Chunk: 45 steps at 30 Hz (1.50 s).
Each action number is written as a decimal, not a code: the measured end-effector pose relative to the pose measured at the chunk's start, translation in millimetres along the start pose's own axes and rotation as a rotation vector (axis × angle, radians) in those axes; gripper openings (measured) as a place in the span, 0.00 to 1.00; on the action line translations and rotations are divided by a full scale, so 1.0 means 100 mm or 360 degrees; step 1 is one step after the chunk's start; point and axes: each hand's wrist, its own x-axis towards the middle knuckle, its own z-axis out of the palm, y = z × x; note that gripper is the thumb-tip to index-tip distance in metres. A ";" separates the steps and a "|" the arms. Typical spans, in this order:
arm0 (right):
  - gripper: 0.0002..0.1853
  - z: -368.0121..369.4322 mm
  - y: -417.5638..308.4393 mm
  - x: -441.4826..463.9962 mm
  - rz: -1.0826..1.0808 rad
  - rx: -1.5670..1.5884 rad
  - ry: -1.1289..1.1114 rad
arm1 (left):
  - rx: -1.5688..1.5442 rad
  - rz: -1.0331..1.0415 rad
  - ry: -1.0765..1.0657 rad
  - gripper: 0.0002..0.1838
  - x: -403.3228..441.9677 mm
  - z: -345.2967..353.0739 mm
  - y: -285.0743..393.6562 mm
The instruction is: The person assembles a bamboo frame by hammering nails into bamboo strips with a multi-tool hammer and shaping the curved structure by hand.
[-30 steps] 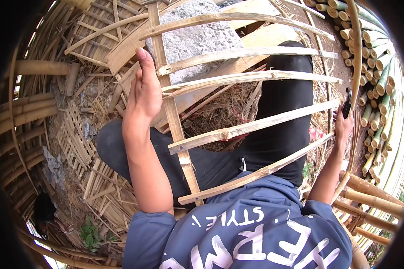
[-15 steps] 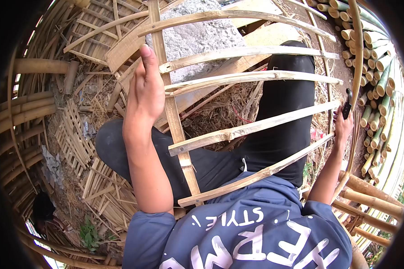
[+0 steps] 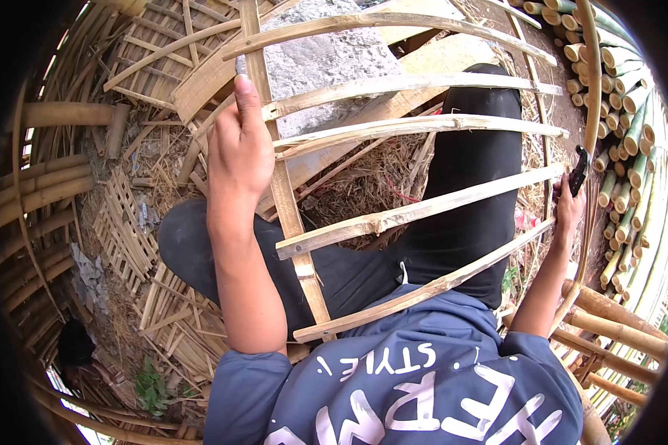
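Observation:
A bamboo frame of several pale slats (image 3: 423, 210) nailed across a long side strip (image 3: 284, 194) lies over my lap. My left hand (image 3: 239, 159) is closed beside that strip, thumb pointing up and fingers curled out of sight. A small dark tip shows at the thumb; what the hand holds is hidden. My right hand (image 3: 568, 211) is at the frame's right side, by the slat ends. Its fingers are wrapped round a slim black tool (image 3: 580, 170) that sticks up above them; its exact kind is unclear.
A rough grey stone block (image 3: 326, 63) and wooden boards (image 3: 441, 63) lie ahead of me. Stacked bamboo poles (image 3: 631, 126) stand at the right. Woven bamboo panels (image 3: 167, 37) and cut strips (image 3: 178, 308) lie on the left. A curved bamboo pole (image 3: 592, 96) arches past my right hand.
The black tool in my right hand has tilted and risen slightly. My left hand has turned a little, its fingers more curled. The frame's left end has shifted slightly left.

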 end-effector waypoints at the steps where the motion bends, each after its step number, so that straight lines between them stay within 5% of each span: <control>1: 0.18 -0.01 0.05 0.02 0.0009 0.0069 -0.0004 | 0.0001 0.0022 0.0020 0.45 0.00 0.01 0.00; 20: 0.21 -0.12 0.16 0.05 0.0211 0.0395 -0.0044 | -0.0274 0.0016 -0.0179 0.33 0.04 0.05 0.02; 27: 0.18 -0.10 0.19 0.08 0.0127 0.0303 -0.0103 | -0.0725 -0.0113 -0.0411 0.51 0.05 0.07 0.00; 30: 0.14 -0.09 0.19 0.11 0.0213 0.0461 -0.0116 | -0.0779 -0.0105 -0.0432 0.42 0.06 0.08 -0.04; 31: 0.12 -0.08 0.18 0.10 0.0202 0.0546 -0.0114 | -0.0776 -0.0116 -0.0468 0.32 0.07 0.08 -0.05; 34: 0.15 -0.15 0.07 0.05 0.0213 0.0717 -0.0194 | -0.0932 -0.0136 -0.0479 0.27 0.10 0.12 -0.13; 38: 0.36 -0.33 0.14 0.21 0.0288 0.0750 -0.0398 | -0.1003 -0.0129 -0.0475 0.30 0.12 0.24 -0.15; 40: 0.38 -0.26 0.03 0.08 0.0357 0.1089 -0.0369 | -0.1046 -0.0103 -0.0516 0.30 0.11 0.21 -0.14; 45: 0.27 -0.22 0.11 0.02 0.0249 0.1566 -0.0369 | -0.1131 -0.0065 -0.0520 0.27 0.08 0.14 -0.10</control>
